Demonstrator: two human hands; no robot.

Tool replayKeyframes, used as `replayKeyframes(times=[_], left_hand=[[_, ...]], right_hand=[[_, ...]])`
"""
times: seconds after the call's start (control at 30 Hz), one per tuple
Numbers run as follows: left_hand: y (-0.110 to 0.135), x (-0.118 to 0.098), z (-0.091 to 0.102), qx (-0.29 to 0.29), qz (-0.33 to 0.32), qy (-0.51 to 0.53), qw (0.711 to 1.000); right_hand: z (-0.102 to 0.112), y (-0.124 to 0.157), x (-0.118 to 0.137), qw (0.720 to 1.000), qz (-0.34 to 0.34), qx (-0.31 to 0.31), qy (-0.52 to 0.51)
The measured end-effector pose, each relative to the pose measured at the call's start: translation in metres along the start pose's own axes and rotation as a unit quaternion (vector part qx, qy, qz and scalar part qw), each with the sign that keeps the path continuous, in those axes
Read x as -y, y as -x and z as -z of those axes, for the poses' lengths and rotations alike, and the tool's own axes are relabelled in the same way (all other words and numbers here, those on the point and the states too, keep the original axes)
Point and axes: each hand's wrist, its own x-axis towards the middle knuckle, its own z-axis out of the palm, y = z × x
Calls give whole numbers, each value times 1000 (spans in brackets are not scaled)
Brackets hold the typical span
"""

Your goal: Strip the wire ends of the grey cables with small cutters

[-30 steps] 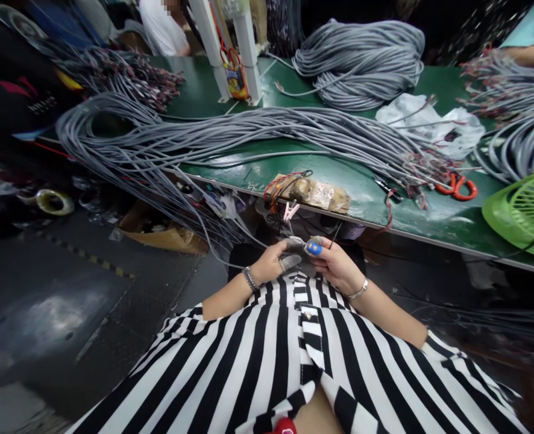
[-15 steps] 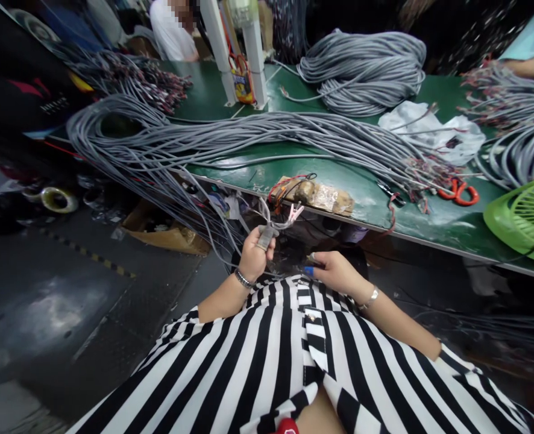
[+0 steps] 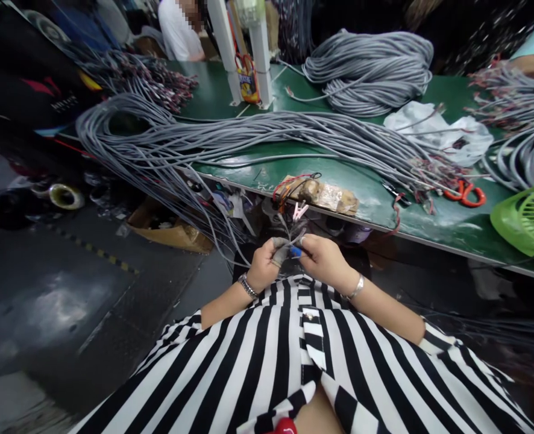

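My left hand (image 3: 266, 265) and my right hand (image 3: 322, 259) meet just below the front edge of the green table (image 3: 366, 199), above my striped lap. Both are closed in a pinch on the end of a thin grey cable (image 3: 289, 232) that rises toward a pink clip (image 3: 299, 211) hanging at the table edge. Grey finger covers sit on my left fingers and a blue one shows on a right fingertip. A long bundle of grey cables (image 3: 267, 135) lies across the table and droops off its left end.
A coil of grey cable (image 3: 369, 66) lies at the back. Red-handled scissors (image 3: 466, 194), a white plastic bag (image 3: 439, 129) and a green fan (image 3: 529, 220) sit at the right. A taped brown block with red wires (image 3: 321, 193) sits at the front edge. Other people work at the far side.
My left hand, raised toward the pink clip half a second ago, has come back down. Both hands have joined again on the cable end.
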Motion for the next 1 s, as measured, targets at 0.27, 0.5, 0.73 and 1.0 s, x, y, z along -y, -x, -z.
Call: replayKeyframes(times=[0.27, 0.5, 0.73, 1.0], left_hand=[[-19, 12, 9, -207, 159, 168, 951], [-11, 7, 26, -158, 136, 174, 963], [2, -7, 6, -67, 190, 242, 949], [6, -4, -2, -28, 203, 220, 954]], right_hand=[[9, 28, -3, 979, 99, 104, -145], [13, 44, -32, 967, -70, -6, -244], [7, 42, -28, 930, -121, 22, -346], [-1, 39, -19, 856, -194, 83, -473]])
